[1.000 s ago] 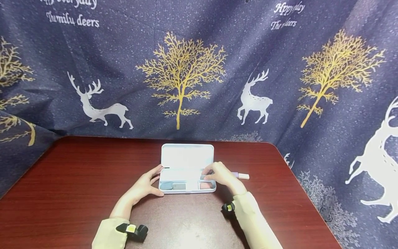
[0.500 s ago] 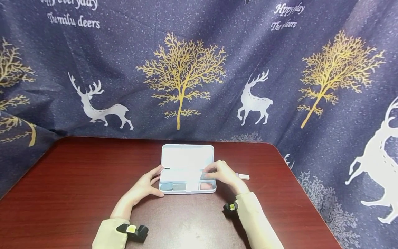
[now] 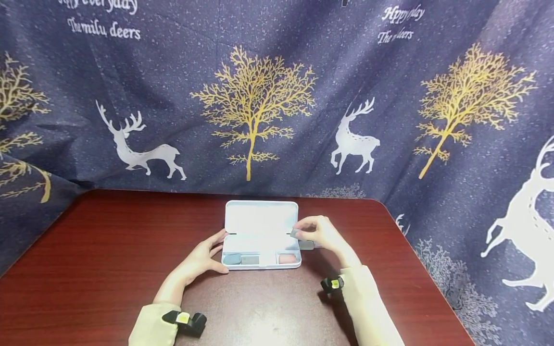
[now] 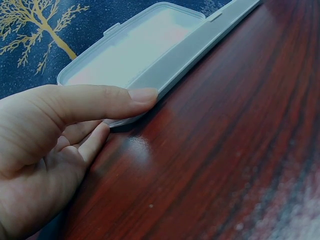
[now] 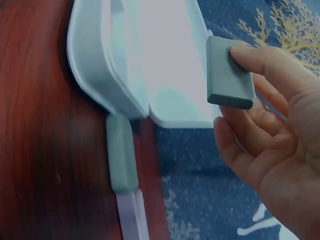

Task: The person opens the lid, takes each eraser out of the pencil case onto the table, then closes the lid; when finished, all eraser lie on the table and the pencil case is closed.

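Observation:
A white case (image 3: 261, 216) lies with its lid raised on the table. My left hand (image 3: 200, 259) grips its left end; in the left wrist view the thumb of that hand (image 4: 65, 115) lies along the case's side wall (image 4: 190, 50). Between thumb and fingers, my right hand (image 3: 323, 235) pinches a grey-green block (image 3: 295, 233), above the case's right end. In the right wrist view this block (image 5: 229, 75) is held up by the hand (image 5: 285, 110). A blue piece (image 3: 232, 259), a grey-green one (image 3: 250, 260) and a pink one (image 3: 287, 258) lie inside the case.
Outside the case's right end, a grey-green block (image 5: 121, 152) lies end to end with a lilac one (image 5: 133, 215) on the dark red table (image 3: 130, 230). Behind the table hangs a blue cloth (image 3: 294, 134) with trees and deer.
My right hand has lifted the grey-green block out of the case and moved right and back with it. Another grey-green block on the table has come into view. My left hand stays put.

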